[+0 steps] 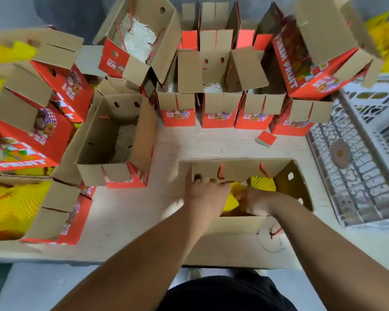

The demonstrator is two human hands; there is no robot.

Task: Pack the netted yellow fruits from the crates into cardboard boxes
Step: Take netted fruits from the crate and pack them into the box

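Observation:
An open cardboard box (296, 187) lies right in front of me on the table. Inside it are netted yellow fruits (262, 183); one shows clearly at the far side, others are half hidden under my hands. My left hand (206, 194) reaches into the left part of the box, fingers curled near the rope handle at the far wall; what it holds is hidden. My right hand (257, 202) is down in the middle of the box, curled over a yellow fruit (230, 202).
Several red-and-brown boxes (112, 140) stand open across the back and left of the table. A box at the left (16, 205) holds netted yellow fruit. A white plastic crate (355, 158) sits at the right. A small red block (266, 138) lies on the table.

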